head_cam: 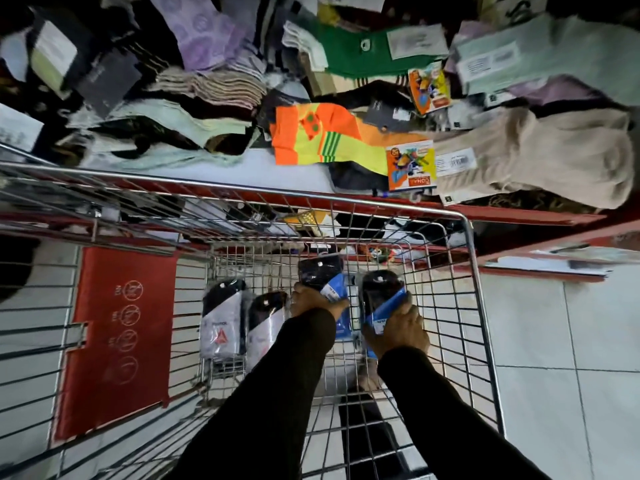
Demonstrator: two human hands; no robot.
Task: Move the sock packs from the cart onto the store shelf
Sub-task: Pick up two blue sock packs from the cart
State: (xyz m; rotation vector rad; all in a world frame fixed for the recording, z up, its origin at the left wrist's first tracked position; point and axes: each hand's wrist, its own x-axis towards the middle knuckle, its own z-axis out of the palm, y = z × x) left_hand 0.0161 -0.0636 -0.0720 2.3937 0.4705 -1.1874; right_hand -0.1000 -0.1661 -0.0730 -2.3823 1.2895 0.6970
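Inside the cart [472, 271], left hand [313, 301] grips one blue-labelled sock pack [323, 275], right hand [398, 327] another [381, 292]. Both packs' long axes point away towards the shelf [242, 168].

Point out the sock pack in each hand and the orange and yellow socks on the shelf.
Left-hand sock pack [320, 271]: head view, dark upper part.
Right-hand sock pack [381, 289]: head view, dark upper part.
Orange and yellow socks [322, 138]: head view, middle of the fabric.
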